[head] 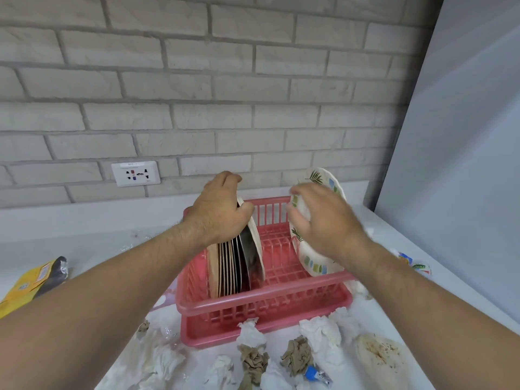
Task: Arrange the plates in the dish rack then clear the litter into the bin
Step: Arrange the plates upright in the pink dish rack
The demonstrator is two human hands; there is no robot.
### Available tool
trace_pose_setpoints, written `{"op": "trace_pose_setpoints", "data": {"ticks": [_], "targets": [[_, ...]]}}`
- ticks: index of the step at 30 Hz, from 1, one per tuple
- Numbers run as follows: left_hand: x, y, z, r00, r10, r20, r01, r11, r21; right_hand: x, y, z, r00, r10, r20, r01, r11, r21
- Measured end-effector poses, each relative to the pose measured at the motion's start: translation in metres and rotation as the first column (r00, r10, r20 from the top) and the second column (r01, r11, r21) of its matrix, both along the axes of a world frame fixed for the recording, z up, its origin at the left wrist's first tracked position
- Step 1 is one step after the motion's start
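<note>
A pink plastic dish rack (264, 306) stands on the white counter. Several plates (236, 266) stand upright in its left half, brown, dark and white ones packed together. My left hand (218, 212) grips the top edges of that stack. My right hand (323, 220) holds a white plate with leaf and coloured-square patterns (315, 263), tilted over the rack's right side, its lower edge inside the rack. Crumpled white and brown tissues (298, 356) lie in front of the rack. The bin is out of sight.
A stained paper plate (382, 358) lies at the front right. A yellow and black packet (36, 280) sits at the left. A wrapper (415, 263) lies right of the rack, a small blue item (316, 374) among the tissues. A brick wall with a socket (135, 173) is behind.
</note>
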State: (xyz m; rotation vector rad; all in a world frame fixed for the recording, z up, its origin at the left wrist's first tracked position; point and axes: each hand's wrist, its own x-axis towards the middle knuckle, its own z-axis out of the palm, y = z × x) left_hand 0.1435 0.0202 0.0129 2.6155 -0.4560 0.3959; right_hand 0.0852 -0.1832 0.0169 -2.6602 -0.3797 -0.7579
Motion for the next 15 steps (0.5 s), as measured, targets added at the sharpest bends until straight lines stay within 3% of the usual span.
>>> {"op": "trace_pose_setpoints", "data": {"ticks": [3,5,8,15], "targets": [[0.001,0.003,0.003,1.000,-0.013,-0.011,0.013,1.000,0.019,0.004,0.029,-0.014,0.946,0.171,-0.276,-0.150,0.984,0.095],[0.002,0.006,0.005,0.999,-0.048,-0.016,0.048,0.999,0.004,0.008,0.040,-0.025,0.900,0.233,-0.368,-0.155,0.961,0.229],[0.004,0.013,0.007,0.996,-0.089,-0.010,0.089,0.996,-0.031,0.011,0.048,-0.035,0.862,0.254,-0.440,-0.114,0.941,0.320],[0.004,0.011,0.004,0.993,-0.091,-0.076,0.080,0.988,-0.129,0.020,0.058,-0.038,0.849,0.241,-0.471,-0.113,0.952,0.285]]}}
